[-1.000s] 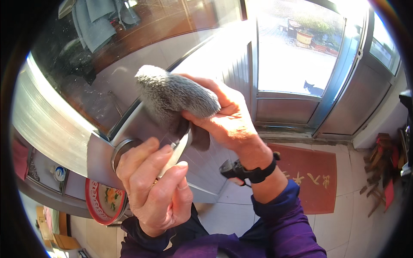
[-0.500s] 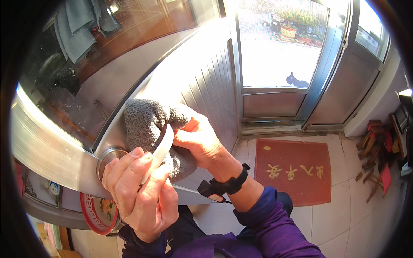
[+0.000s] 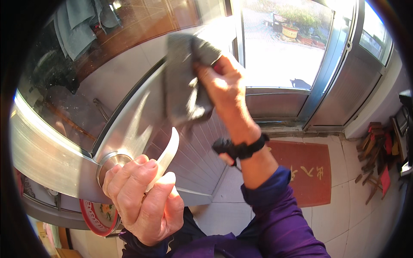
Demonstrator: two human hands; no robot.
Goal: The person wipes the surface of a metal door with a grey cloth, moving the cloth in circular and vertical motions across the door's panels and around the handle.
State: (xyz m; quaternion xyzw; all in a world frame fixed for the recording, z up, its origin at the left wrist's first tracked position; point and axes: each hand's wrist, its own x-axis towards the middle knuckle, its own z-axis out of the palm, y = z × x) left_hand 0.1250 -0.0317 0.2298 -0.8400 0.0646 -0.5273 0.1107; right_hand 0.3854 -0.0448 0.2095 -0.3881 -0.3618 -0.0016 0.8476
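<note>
Head view, L to R. Left hand [image 3: 144,195] low, L of centre: fingers curled tight round a pale curved blade [image 3: 167,157], tip up & away from wearer; handle end hidden in fist, type unclear. Nothing touching the tip. Grey cloth [image 3: 178,77] above & slightly R of blade, apart from it, blurred, in folds. Right hand [image 3: 228,86] grips cloth's R side, thumb & fingers pinched on it; some fingertips hidden. Dark wristband [image 3: 248,149] on that wrist.

Step in hand, my read: wiping blade, cloth clear of it at this pt. Next move prob. calls for cloth laid along blade, left grip steady, right fingertips behind fabric & off the edge.

Surface: brushed-metal ledge [image 3: 56,165] far L, bent by lens, part sunlit; window glass [image 3: 30,92] above it, blue-grey fabric [image 3: 71,28] seen thru. Red-rimmed tray [image 3: 87,218] below ledge. Round metal fitting [image 3: 114,161] just beside left hand; contact unclear. Ridged panel [image 3: 202,157] below cloth.

Room: metal-framed door [image 3: 275,105], strong glare; planter [image 3: 289,31] & small dark shape [image 3: 300,83] outside, poss. animal. Red mat [image 3: 307,189], yellow marks, on pale tiles [image 3: 340,210]. Far R: wooden pieces [image 3: 373,138] heaped nr wall, red cloth [image 3: 386,178] hanging there.
</note>
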